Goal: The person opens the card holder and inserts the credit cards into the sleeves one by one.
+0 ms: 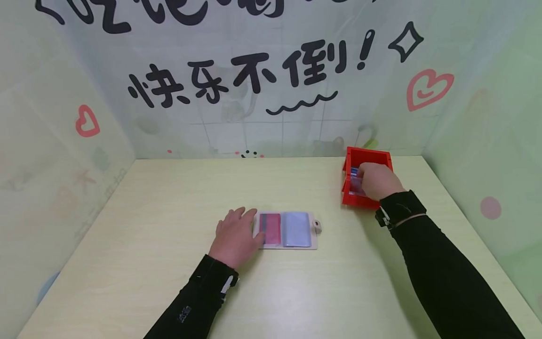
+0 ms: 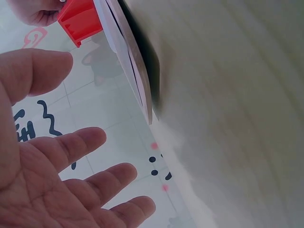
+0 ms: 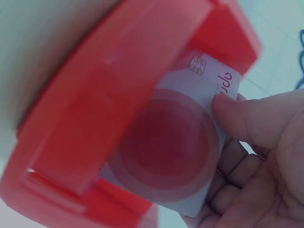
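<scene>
Card (image 3: 168,142) with a chip and red rings sits pinched in my right hand (image 1: 377,181) inside the red bin (image 1: 366,162); its print is unreadable. My left hand (image 1: 235,238) lies flat and relaxed on the card holder (image 1: 287,230), mid-worktop (image 1: 169,197).

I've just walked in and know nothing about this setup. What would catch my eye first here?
Probably the bright red plastic bin at the far right of the pale wooden table, where the right hand pinches a white card with red circles. Next, the beige open card holder at mid-table, its left edge under the flat left hand. Behind, bold black characters and red hearts cover the wall.
</scene>
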The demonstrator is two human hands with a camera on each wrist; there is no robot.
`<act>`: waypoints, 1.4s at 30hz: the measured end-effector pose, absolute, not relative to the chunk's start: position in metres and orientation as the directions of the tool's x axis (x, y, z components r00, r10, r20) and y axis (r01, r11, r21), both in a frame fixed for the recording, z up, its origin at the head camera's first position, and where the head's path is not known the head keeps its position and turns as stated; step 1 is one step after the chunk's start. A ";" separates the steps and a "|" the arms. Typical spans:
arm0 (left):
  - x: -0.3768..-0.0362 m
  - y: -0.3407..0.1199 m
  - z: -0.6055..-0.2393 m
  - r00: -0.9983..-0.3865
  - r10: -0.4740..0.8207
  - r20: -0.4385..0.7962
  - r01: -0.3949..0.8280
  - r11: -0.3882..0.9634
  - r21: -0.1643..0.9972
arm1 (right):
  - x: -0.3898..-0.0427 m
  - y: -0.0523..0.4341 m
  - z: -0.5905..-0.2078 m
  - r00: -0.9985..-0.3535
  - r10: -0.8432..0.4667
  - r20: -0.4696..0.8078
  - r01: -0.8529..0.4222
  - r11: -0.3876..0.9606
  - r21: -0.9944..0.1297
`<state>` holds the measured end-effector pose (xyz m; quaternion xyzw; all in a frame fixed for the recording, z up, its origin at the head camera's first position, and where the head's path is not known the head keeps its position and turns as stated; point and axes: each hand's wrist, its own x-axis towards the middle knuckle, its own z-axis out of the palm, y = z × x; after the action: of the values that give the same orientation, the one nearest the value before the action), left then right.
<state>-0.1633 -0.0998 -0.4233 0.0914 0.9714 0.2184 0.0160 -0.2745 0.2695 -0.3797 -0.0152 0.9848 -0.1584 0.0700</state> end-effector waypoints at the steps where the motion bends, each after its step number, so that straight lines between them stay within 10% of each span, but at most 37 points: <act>1: -0.163 -0.100 -0.423 -0.983 0.184 0.006 0.169 0.888 0.427 | -0.272 0.269 -0.377 -0.992 -0.058 -0.113 -0.020 0.949 -0.316; 18: -0.162 -0.102 -0.425 -0.984 0.179 0.005 0.164 0.888 0.429 | -0.232 0.229 -0.344 -0.986 -0.134 0.102 -0.166 0.859 -0.484; 42: -0.166 -0.102 -0.424 -0.984 0.178 0.007 0.167 0.907 0.386 | -0.225 0.162 -0.378 -0.956 -0.220 -0.195 -0.011 0.689 -0.724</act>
<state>-0.1662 -0.1021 -0.4239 0.0885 0.9764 0.1964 0.0142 -0.2245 0.1623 -0.3784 -0.0635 0.9091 -0.3891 0.1346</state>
